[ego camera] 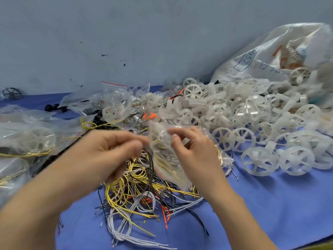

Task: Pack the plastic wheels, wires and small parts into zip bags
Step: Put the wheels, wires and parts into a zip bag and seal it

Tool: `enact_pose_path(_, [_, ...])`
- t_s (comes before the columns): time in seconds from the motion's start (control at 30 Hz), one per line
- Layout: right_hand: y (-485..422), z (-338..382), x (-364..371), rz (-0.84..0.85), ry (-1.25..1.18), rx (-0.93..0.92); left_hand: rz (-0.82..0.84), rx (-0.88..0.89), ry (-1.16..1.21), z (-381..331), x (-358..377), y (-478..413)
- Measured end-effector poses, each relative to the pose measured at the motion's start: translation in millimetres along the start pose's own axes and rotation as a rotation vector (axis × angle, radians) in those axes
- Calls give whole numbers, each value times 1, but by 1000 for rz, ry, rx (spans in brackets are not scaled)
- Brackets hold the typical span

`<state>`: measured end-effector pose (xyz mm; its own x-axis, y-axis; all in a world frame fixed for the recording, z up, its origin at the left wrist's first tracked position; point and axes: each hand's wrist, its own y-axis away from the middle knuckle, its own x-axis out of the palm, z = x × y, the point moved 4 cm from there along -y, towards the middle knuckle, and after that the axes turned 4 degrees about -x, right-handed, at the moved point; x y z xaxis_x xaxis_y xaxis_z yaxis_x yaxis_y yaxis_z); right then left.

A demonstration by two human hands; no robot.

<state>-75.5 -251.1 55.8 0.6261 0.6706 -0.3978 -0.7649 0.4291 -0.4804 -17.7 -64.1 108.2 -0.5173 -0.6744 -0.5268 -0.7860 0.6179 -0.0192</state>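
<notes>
A clear zip bag (166, 156) hangs between my hands above the table, with a white wheel and yellow wires visible inside it. My right hand (191, 150) pinches the bag's top edge with thumb and fingers. My left hand (111, 152) holds the bag's left edge; its fingertips are blurred, and a dark wire hangs down beside them. Under my hands lies a tangle of loose wires (142, 195) in yellow, white, black and orange. A big heap of white plastic wheels (243, 120) covers the table to the right.
Several filled zip bags (115, 103) lie at the back centre and along the left side (27, 139). A large white sack (281, 55) leans on the grey wall at the right. The blue table cover (270, 204) shows at front right. One dark wheel (11, 93) sits far left.
</notes>
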Motion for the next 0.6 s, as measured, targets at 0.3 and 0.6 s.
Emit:
enact_pose_path(0.3, [18, 12, 13, 51, 175, -118, 182, -188, 303, 19, 65, -33])
enact_pose_path(0.6, [26, 26, 4, -32, 331, -268, 77, -151, 411, 22, 91, -59])
